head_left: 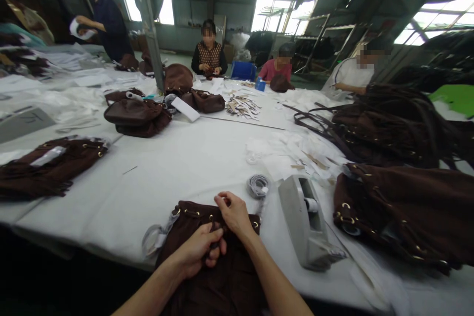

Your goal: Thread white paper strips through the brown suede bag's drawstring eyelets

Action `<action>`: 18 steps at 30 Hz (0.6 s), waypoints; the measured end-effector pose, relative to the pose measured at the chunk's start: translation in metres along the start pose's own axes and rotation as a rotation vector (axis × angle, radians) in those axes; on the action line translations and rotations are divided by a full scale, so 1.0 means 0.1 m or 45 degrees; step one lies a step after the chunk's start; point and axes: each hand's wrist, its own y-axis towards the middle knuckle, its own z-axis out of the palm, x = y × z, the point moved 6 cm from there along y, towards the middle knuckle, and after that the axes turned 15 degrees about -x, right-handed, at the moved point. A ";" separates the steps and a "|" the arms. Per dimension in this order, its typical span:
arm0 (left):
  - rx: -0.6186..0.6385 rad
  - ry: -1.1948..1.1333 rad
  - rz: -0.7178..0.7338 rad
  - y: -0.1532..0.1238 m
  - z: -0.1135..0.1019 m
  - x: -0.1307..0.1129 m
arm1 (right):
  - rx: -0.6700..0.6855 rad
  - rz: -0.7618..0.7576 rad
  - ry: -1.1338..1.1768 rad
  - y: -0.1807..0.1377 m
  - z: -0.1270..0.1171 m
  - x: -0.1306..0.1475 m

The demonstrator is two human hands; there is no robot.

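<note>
A dark brown suede bag (207,276) with gold eyelets lies at the near edge of the white table (177,168), right in front of me. My left hand (200,249) is closed, pinching the bag's upper part near its opening. My right hand (231,212) is closed too, its fingers pinching the top rim of the bag by the eyelets. A clear plastic strip (153,237) sticks out at the bag's left side.
A grey tape dispenser (307,222) stands just right of my hands, a small grey coil (258,185) behind them. Brown bags are piled at right (403,207), left (52,163) and further back (137,116). Several people work at the far side. Paper scraps (242,106) lie mid-table.
</note>
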 end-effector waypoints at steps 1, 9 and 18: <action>0.018 -0.038 -0.024 -0.03 0.00 0.00 | -0.045 -0.018 0.006 0.00 -0.10 0.00; -0.040 -0.412 -0.390 -0.29 -0.11 0.06 | -0.234 -0.321 -0.422 -0.39 -0.24 -0.15; -0.165 -0.404 -0.309 -0.42 -0.11 0.17 | -0.233 -0.420 -0.409 -0.41 -0.22 -0.12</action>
